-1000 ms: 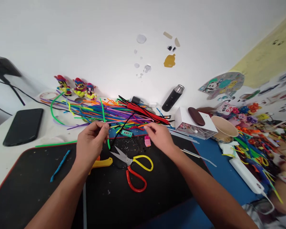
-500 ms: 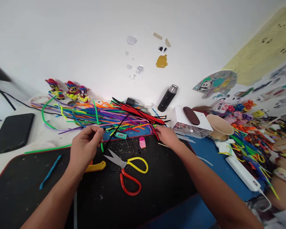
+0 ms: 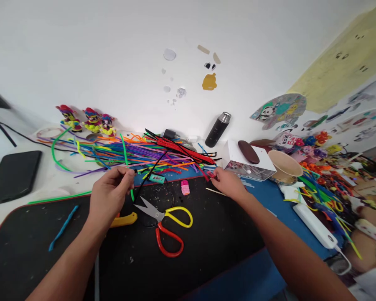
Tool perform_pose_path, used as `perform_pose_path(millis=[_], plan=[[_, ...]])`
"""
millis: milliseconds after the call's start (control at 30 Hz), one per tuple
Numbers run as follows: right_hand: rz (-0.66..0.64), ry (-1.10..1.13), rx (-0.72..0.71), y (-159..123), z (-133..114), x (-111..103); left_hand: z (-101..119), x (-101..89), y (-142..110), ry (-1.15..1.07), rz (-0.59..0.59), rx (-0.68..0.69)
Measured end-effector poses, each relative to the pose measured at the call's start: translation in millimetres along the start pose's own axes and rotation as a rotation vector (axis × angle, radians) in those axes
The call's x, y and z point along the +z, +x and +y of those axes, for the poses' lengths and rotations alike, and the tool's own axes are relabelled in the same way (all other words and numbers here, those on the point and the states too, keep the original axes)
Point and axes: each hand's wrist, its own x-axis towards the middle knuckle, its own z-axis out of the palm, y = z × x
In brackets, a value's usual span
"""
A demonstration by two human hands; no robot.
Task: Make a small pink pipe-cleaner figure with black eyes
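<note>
My left hand [image 3: 111, 194] is closed in a pinch above the black mat's left part, with a small black piece [image 3: 135, 171] at the fingertips. My right hand [image 3: 230, 183] is closed on a red pipe cleaner [image 3: 203, 171] near the mat's far edge. Between the hands lies a heap of coloured pipe cleaners [image 3: 138, 152], with a red bundle [image 3: 184, 150] on top. Scissors [image 3: 158, 215] lie with blades apart, one handle yellow and one red. Beyond them are a teal box [image 3: 157, 179] and a pink piece [image 3: 185, 187].
Three small figures [image 3: 92, 120] stand against the wall. A phone [image 3: 14, 176] lies at the left. A black flask [image 3: 218, 129], a white box [image 3: 249, 161], a paper bowl [image 3: 285, 165] and a white power strip [image 3: 315, 225] are to the right. Another person's arm [image 3: 360, 246] shows at the right edge.
My right hand has drawn slightly right and toward me, with the red pipe cleaner now between its fingers. My left hand keeps its pinch. The view has shifted slightly.
</note>
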Motion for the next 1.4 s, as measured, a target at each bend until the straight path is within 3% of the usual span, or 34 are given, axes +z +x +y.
perform_pose_path(millis=[100,167,233,333,500,667,833,1033,1200,1400], plan=[[-0.001,0.171,0.008,-22,4,-1,5,-0.3,-3,-0.03,-0.067,-0.005],[-0.064,0.693,0.011,-37,-5,-1,6,0.2,-4,-0.086,-0.153,-0.023],[-0.179,1.007,-0.038,-48,-22,0,6,1.7,-6,-0.162,-0.25,-0.048],[-0.275,1.306,-0.098,-55,-60,5,4,5.4,-8,-0.268,-0.372,-0.098],[-0.348,1.634,-0.099,-47,-118,18,5,9.3,-10,-0.389,-0.463,-0.201],[-0.364,1.715,-0.142,-40,-144,26,12,7.4,-9,-0.466,-0.473,-0.268],[-0.362,1.714,-0.163,-40,-151,30,14,7.3,-8,-0.546,-0.471,-0.31],[-0.329,1.736,-0.143,-41,-155,39,13,8.3,-8,-0.539,-0.47,-0.258],[-0.438,1.661,-0.171,-41,-152,41,13,7.9,-9,-0.463,-0.437,-0.183],[-0.552,1.545,-0.218,-44,-153,45,10,8.1,-9,-0.448,-0.424,-0.203]])
